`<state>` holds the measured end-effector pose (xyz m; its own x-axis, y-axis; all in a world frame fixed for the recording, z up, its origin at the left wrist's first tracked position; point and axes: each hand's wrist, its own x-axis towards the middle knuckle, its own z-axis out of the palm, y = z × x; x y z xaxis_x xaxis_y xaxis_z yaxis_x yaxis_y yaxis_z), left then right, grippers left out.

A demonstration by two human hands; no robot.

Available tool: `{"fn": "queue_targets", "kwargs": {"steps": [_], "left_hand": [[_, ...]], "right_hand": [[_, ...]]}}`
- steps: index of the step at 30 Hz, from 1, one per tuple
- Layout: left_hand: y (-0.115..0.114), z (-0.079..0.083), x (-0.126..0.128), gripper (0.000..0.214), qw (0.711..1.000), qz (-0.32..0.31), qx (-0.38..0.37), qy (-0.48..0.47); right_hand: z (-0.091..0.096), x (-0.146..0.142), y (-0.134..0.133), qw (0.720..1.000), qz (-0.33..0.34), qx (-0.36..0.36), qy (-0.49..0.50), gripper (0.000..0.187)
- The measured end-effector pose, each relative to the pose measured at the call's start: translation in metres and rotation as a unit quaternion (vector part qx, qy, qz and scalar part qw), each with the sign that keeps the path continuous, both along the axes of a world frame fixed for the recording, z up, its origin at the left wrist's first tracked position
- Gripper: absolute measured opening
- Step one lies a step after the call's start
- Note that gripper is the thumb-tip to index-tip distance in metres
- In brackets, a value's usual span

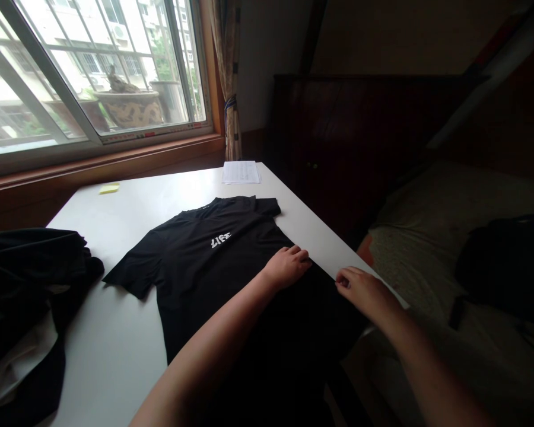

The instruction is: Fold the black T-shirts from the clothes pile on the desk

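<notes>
A black T-shirt (204,261) with white lettering on its chest lies spread out, its collar toward the far side and its lower part toward me. My left hand (289,265) is closed on the shirt's right side edge, about midway down. Farther down the same edge, my right hand (356,287) pinches the cloth between thumb and fingers. The lower part of the shirt is dark and hard to make out near my body.
The shirt rests on a white table (129,207). Dark clothes (26,279) are heaped at its left. Papers (241,172) lie at the far corner, a yellow sticky-note pad (109,188) at the far left. Behind is a window (129,71); to the right, a bed (418,237) holds a dark bag-like item (507,267).
</notes>
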<state>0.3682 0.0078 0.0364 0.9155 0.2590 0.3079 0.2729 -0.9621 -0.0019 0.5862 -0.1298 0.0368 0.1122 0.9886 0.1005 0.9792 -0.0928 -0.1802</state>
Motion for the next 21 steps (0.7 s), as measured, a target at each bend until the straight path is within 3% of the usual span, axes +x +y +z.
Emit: {"fn": "queue_targets", "kwargs": {"steps": [7, 16, 21], "left_hand": [[0.002, 0.004, 0.021, 0.029, 0.998, -0.028, 0.039, 0.045], [0.007, 0.004, 0.037, 0.03, 0.995, -0.057, 0.065, 0.046], [0.009, 0.004, 0.036, 0.029, 0.995, -0.054, 0.07, 0.042]], "right_hand": [[0.0, 0.002, -0.019, 1.0, 0.012, -0.022, 0.014, 0.014], [0.013, -0.03, -0.028, 0.988, -0.069, -0.035, -0.132, 0.02], [0.011, -0.017, -0.03, 0.995, -0.06, -0.022, -0.083, 0.016]]}}
